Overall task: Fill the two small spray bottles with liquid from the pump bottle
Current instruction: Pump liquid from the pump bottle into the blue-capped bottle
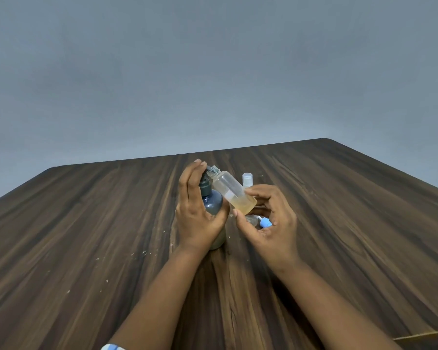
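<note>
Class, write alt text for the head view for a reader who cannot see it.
The left hand rests on the head of a dark pump bottle while the right hand tilts an open small bottle, holding some yellowish liquid, to its nozzle. A second, capped small bottle stands behind on the wooden table.

pump bottle (213,204) x1 | spray bottle (234,195) (247,178) x2 | spray head (265,222) x1

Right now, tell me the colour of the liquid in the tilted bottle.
Pale amber liquid, pooled low in the small bottle; seen in the head view.
</note>
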A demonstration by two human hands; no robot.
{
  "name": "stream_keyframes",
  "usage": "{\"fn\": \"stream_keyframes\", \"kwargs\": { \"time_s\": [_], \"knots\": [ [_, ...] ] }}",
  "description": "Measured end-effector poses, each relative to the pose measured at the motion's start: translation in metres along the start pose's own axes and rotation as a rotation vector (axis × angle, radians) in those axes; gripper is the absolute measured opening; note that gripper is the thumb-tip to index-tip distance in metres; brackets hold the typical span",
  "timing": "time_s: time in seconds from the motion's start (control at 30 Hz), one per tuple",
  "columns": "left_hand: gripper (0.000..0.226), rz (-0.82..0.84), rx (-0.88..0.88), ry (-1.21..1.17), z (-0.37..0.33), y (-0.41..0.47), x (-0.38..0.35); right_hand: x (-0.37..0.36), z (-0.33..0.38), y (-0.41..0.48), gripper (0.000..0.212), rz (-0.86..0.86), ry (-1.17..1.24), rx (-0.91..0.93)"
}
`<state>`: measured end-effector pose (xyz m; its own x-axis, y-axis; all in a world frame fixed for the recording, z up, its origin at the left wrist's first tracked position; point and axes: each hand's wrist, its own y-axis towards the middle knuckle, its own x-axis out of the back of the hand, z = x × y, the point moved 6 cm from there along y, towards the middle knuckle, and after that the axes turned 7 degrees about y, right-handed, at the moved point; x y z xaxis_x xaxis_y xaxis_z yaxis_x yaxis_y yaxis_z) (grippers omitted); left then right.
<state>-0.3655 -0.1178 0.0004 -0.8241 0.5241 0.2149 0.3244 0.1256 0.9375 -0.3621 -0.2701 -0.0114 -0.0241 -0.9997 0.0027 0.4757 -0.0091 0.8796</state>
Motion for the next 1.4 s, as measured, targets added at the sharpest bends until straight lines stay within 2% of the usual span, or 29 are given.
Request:
{"fn": "stream_keyframes", "kwargs": {
  "time_s": [0.2, 0.4, 0.6, 0.8, 1.0, 1.17, 1.4],
  "knots": [
    [0.076, -0.016, 0.017, -0.008, -0.0006, -0.0008, -0.0005, 0.0006, 0.0015, 0.0006, 0.029, 0.001, 0.004, 0.011],
    [0.086, 0.012, 0.006, 0.015, 0.0006, -0.0014, -0.0007, 0.0003, 0.0009, 0.0003, 0.031, -0.008, -0.005, 0.006],
    [0.075, -0.013, 0.027, -0.002, -0.0004, 0.0010, -0.0001, 0.0003, 0.0012, 0.0004, 0.029, 0.005, 0.011, 0.006],
    [0.079, 0.030, 0.008, 0.008, 0.0007, 0.0001, -0.0006, 0.0003, 0.0013, 0.0005, 0.030, -0.001, 0.010, -0.001],
    [0.068, -0.022, 0.030, -0.019, -0.0016, 0.0027, 0.0010, 0.0009, -0.0005, 0.0001, 0.031, -0.008, 0.002, -0.017],
    [0.077, 0.018, 0.007, 0.015, -0.0008, -0.0005, 0.0002, 0.0017, -0.0007, 0.0003, 0.031, -0.013, -0.009, -0.022],
    [0.068, -0.018, 0.017, -0.009, -0.0015, 0.0034, -0.0003, 0.0016, -0.0007, 0.0004, 0.029, -0.010, -0.015, -0.016]
  ]
}}
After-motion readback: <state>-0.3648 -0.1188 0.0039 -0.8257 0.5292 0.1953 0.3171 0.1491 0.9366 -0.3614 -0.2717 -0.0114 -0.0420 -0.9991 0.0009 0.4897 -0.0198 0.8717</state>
